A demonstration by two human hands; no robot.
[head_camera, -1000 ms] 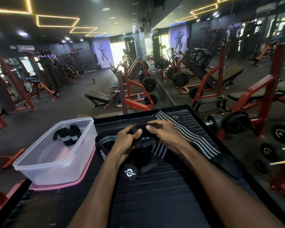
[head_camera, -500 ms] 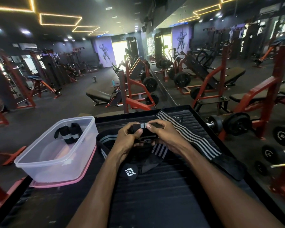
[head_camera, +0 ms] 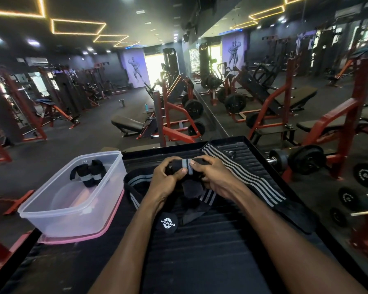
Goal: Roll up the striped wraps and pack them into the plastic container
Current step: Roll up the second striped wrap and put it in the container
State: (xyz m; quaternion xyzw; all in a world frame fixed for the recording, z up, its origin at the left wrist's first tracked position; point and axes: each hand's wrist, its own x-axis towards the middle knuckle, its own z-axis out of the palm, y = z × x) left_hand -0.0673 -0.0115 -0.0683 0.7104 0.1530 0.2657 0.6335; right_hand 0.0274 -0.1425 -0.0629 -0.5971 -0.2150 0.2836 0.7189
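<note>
Soft, light, springy striped wrap (head_camera: pixel 187 167), pinched at both roll ends by left hand (head_camera: pixel 165 180) and right hand (head_camera: pixel 214 177), plastic container (head_camera: pixel 51 213) at nine o'clock.

the only legible mark is the white word "viain", under a small white angular logo, printed on a round black fabric tab (head_camera: pixel 165 223). the tab lies on the black ribbed table (head_camera: pixel 200 251), at the end of a black strap, and the word reads upside down from the wearer's side. the black weight plates (head_camera: pixel 366 174) at the right carry pale markings too blurred to make out.
</note>
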